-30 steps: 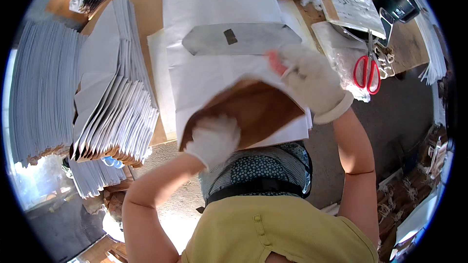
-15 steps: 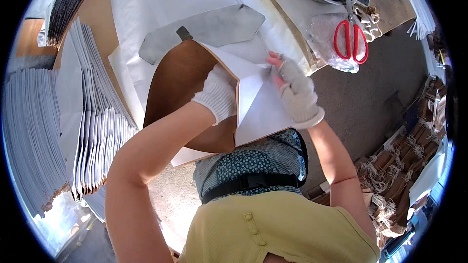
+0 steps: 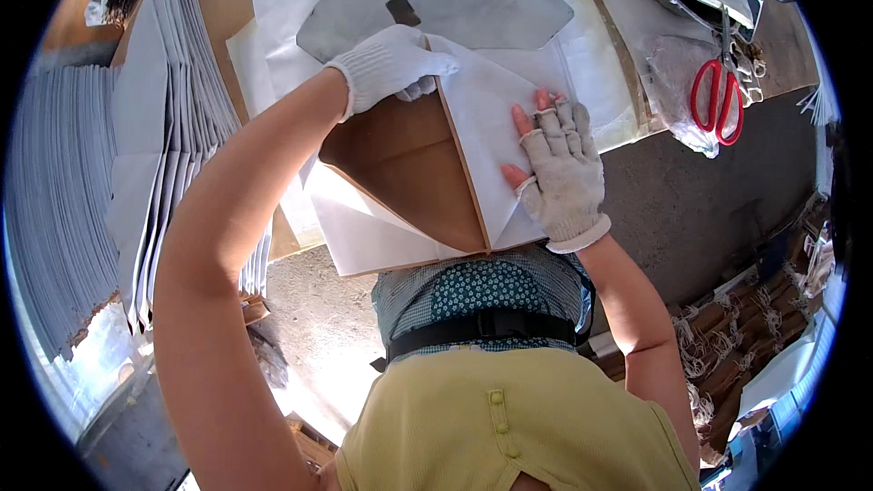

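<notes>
A paper bag (image 3: pixel 414 159), white outside and brown inside, lies at the table's near edge with one end spread into a folded, pointed opening. My left hand (image 3: pixel 386 68), in a white knitted glove, pinches the top of the bag's raised edge between thumb and fingers. On the white flap right of the opening, my right hand (image 3: pixel 566 159) rests flat with its fingers apart; its glove leaves the fingertips bare. Just beyond both hands, a flat grey plate (image 3: pixel 482 16) with angled ends and a dark patch lies across the white paper.
Fanned folded paper (image 3: pixel 173 127) and a tall paper stack (image 3: pixel 64 191) stand at the left. Red-handled scissors (image 3: pixel 707 102) lie by a clear plastic bag (image 3: pixel 668 82) at the right table edge. String-tied brown bundles (image 3: pixel 750 332) sit lower right.
My left hand has come out of the bag's opening and now grips its upper edge. The right hand has flattened onto the flap. The opening has been pulled wider and flatter.
</notes>
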### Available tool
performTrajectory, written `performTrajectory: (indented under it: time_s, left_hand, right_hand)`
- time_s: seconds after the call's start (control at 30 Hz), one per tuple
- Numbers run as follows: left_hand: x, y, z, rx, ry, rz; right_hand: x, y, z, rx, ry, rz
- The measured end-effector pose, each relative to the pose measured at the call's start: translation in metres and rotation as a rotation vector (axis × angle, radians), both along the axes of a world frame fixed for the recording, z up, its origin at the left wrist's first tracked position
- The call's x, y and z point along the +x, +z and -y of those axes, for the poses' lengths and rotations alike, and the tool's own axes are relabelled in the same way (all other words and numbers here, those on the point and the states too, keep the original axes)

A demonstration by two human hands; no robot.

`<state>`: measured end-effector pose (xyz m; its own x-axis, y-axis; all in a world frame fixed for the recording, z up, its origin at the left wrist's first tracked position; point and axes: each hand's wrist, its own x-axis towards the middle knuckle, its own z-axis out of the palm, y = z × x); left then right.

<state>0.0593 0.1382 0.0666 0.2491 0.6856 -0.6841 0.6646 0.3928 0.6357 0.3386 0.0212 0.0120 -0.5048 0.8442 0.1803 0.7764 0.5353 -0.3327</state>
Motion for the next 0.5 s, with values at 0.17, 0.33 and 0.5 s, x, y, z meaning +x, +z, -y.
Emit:
performTrajectory:
  time_s: [0.17, 0.33, 0.5]
  left_hand:
    - [0.009, -0.011, 0.009, 0.337, -0.17, -0.241]
    - [0.013, -0.015, 0.01, 0.372, -0.157, -0.335]
    - [-0.002, 0.01, 0.036, 0.624, -0.161, -0.361]
  right_hand:
    - [-0.003, 0.003, 0.011, -0.015, 0.112, 0.117]
    - [0.007, -0.001, 0.025, -0.103, 0.43, 0.059]
    - [-0.03, 0.008, -0.037, -0.034, 0.179, 0.078]
